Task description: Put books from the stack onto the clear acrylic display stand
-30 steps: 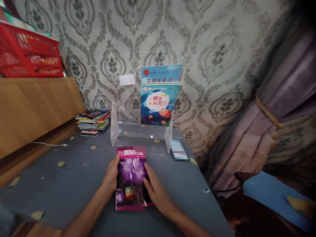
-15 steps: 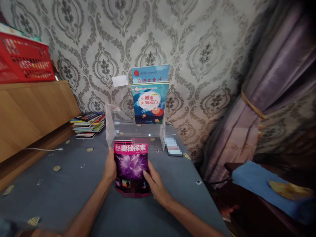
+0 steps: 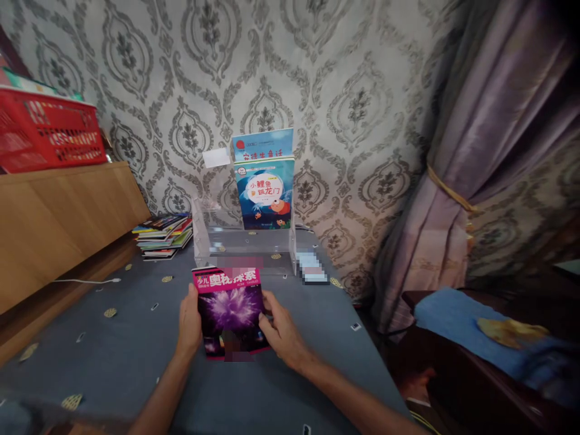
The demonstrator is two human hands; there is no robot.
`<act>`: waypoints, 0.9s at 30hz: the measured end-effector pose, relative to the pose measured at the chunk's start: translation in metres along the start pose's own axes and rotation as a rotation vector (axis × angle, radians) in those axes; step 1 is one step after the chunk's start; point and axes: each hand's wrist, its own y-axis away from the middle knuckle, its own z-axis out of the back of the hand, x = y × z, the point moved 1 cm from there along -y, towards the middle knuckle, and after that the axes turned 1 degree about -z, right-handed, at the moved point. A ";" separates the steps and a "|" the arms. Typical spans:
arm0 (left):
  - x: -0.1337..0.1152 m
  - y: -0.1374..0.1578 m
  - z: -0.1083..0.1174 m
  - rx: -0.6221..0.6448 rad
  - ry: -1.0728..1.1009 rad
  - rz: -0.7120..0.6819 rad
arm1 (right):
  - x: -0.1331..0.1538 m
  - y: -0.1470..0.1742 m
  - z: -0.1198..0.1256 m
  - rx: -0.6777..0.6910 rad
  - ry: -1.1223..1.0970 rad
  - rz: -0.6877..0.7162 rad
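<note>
Both edges gripped now! Left hand [image 3: 190, 320] on left side, right hand [image 3: 285, 332] on right, thumb over cover, pink-and-purple book [image 3: 231, 311] held between them, cover showing, above grey desk [image 3: 244, 399]. Just beyond, clear rack [image 3: 200, 232]; pixelated item [image 3: 312, 267] close on its right. Farther, blue books [image 3: 264, 193] upright in rack, patterned wall [image 3: 339, 109] behind.
</note>
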 end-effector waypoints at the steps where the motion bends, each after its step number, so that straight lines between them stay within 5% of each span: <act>1: -0.004 0.005 0.002 0.024 -0.033 -0.029 | 0.000 0.001 0.000 0.003 0.004 -0.005; 6: -0.029 0.019 0.016 0.191 -0.221 -0.076 | 0.005 0.003 0.000 0.008 0.025 0.024; 12: -0.044 0.016 0.020 0.206 -0.296 -0.132 | 0.011 0.005 0.002 -0.032 0.128 0.137; 21: -0.010 -0.007 0.000 0.189 -0.161 0.060 | -0.005 0.006 -0.001 -0.069 0.206 0.116; 27: -0.029 -0.038 -0.035 0.203 -0.181 -0.085 | -0.001 -0.030 0.021 -0.122 0.259 0.151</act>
